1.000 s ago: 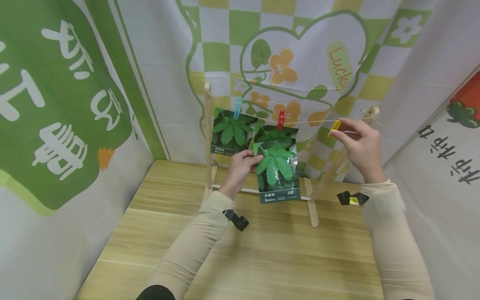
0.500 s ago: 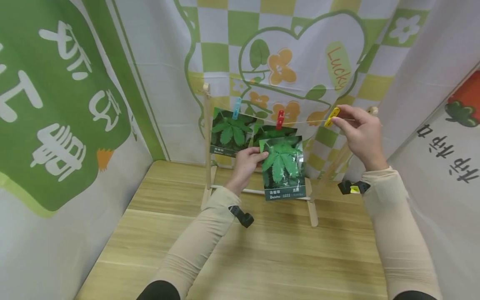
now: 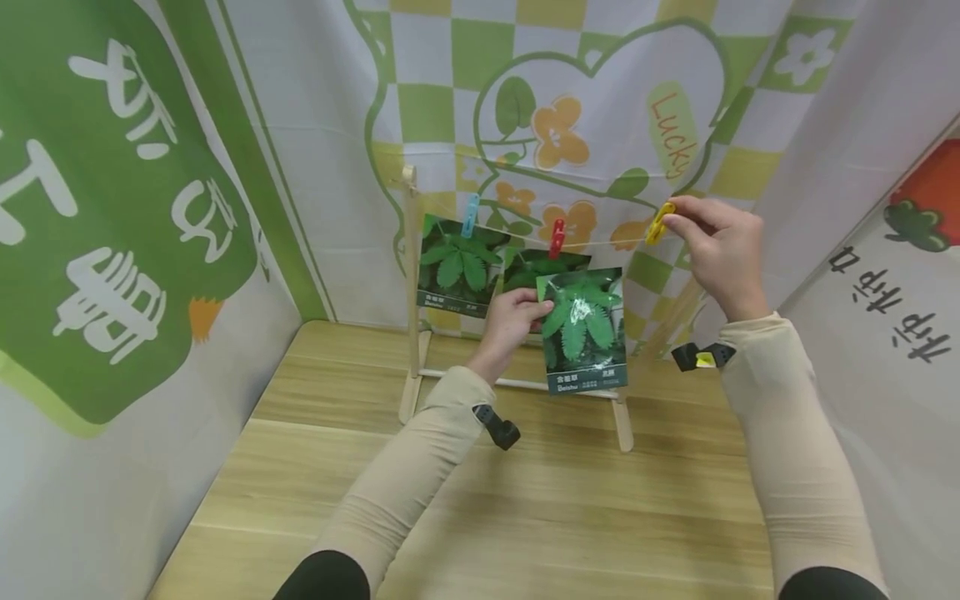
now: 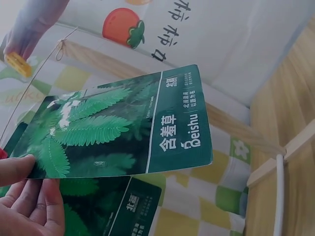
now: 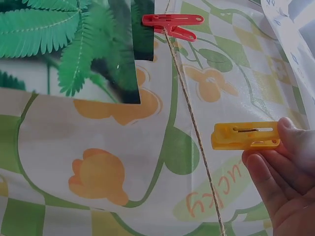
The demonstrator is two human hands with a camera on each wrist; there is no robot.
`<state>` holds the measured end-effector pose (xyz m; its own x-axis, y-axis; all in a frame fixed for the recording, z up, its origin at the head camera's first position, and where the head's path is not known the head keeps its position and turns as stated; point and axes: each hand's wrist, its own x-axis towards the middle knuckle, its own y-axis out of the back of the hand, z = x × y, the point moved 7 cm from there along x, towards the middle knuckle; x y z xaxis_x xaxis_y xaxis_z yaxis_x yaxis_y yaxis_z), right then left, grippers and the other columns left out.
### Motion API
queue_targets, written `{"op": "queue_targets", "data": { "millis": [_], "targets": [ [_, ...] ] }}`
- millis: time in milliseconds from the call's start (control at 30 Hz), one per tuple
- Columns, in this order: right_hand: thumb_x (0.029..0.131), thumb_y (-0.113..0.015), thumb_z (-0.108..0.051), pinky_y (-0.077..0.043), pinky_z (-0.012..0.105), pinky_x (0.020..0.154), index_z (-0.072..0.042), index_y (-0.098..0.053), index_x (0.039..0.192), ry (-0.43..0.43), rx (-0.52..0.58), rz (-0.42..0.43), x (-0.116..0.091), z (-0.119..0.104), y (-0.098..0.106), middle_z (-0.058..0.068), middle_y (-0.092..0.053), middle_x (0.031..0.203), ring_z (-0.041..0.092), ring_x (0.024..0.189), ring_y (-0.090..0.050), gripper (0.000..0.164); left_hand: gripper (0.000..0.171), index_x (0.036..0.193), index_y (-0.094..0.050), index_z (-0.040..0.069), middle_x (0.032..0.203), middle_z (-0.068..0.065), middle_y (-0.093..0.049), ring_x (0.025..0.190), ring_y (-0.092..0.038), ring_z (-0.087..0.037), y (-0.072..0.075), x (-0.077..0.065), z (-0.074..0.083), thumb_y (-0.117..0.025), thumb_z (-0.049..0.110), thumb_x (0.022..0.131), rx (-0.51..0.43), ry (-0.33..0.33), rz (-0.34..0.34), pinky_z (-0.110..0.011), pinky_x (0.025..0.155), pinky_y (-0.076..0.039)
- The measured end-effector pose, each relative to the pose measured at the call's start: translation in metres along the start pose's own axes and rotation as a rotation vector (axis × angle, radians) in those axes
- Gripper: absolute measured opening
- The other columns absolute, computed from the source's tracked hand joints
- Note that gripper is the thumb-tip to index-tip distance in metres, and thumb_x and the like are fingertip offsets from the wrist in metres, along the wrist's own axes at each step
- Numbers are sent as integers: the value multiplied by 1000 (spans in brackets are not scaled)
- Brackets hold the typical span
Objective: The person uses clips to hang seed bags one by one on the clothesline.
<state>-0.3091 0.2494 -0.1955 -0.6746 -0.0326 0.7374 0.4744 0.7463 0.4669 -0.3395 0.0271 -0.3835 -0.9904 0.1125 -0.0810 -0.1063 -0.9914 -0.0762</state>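
Observation:
My left hand [image 3: 510,329] pinches the left edge of a seed packet [image 3: 585,333] with a green leaf picture, held in front of the rack below the string. Between thumb and fingers of my right hand [image 3: 720,250] is a yellow clothespin [image 3: 660,223]. In the right wrist view the clothespin [image 5: 246,136] is beside the twine [image 5: 192,123], apart from it. A red clothespin [image 3: 557,238] holds a second packet [image 3: 536,268] on the string, partly hidden behind the held one. Further left, a blue clothespin [image 3: 470,216] holds a third packet [image 3: 457,267].
The string is tied between two posts of a wooden rack [image 3: 412,292] standing on the wood-grain table [image 3: 337,467]. Behind it hangs a checkered curtain [image 3: 427,108] with flowers. Printed cloth walls stand at the left and right.
My left hand has carried the seed packet to the right, uncovering more of the packet under the red clothespin. My right hand has risen slightly with the yellow clothespin, whose tilt has changed little.

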Motion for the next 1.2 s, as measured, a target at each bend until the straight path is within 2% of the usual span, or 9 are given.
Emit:
{"op": "queue_targets", "data": {
  "millis": [200,500,733,867,900,1000,1100,1167,1200],
  "targets": [
    [89,-70,-10,-45,4,68,3,-74,101,-57,-4,13,4,5,-2,25,-72,100,-14,73,-57,19,34,124,-63,3,117,-16,-70,78,-61,-10,-14,3,3,-68,16,92,-10,0,-37,-46,95,-53],
    [91,-68,-13,-46,6,66,3,-75,101,-145,-27,-54,6,21,-8,8,-74,92,-14,70,-57,19,31,120,-64,6,113,-12,-72,84,-64,-14,-41,5,16,-69,18,91,-16,-6,-68,-37,86,-56],
    [94,-65,-15,-45,5,64,2,-74,104,-151,-60,-129,5,23,-13,24,-73,101,-15,69,-56,22,21,109,-68,7,102,-10,-74,82,-65,-12,-58,7,30,-70,17,90,-17,-39,-50,-26,71,-52],
    [94,-64,-13,-44,3,63,4,-73,106,-147,-54,-157,4,23,-15,26,-71,103,-17,69,-55,22,23,111,-68,8,103,-9,-74,81,-64,-11,-62,12,31,-70,17,90,-20,-42,-35,-25,71,-52],
    [94,-65,-13,-44,3,73,4,-73,106,-146,-56,-162,3,22,-15,27,-71,103,-18,69,-54,22,24,112,-68,7,104,-9,-74,81,-64,-10,-63,13,31,-70,17,90,-26,-45,-32,-26,72,-53],
    [93,-65,-13,-36,21,105,4,-73,106,-149,-46,-169,3,22,-17,29,-71,102,-18,68,-54,22,25,113,-67,4,106,-12,-73,80,-63,-10,-66,16,32,-71,14,90,-65,-55,-20,-36,83,-57],
    [93,-65,-14,-28,38,110,3,-73,106,-150,-55,-169,3,23,-17,29,-71,102,-18,68,-53,22,25,112,-67,2,107,-15,-73,78,-62,-10,-68,17,35,-71,11,89,-93,-64,-11,-42,89,-56],
    [94,-65,-14,-26,37,110,4,-72,107,-149,-64,-180,3,23,-18,28,-70,104,-19,69,-52,23,25,112,-67,1,107,-16,-73,78,-62,-10,-69,17,36,-71,11,89,-93,-65,-4,-40,85,-56],
    [94,-64,-15,-33,31,104,3,-72,109,-153,-79,-191,3,23,-18,27,-71,105,-20,70,-51,24,25,112,-67,2,107,-15,-73,78,-62,-10,-69,17,37,-71,11,89,-89,-64,-3,-36,82,-57]
  ]
}}
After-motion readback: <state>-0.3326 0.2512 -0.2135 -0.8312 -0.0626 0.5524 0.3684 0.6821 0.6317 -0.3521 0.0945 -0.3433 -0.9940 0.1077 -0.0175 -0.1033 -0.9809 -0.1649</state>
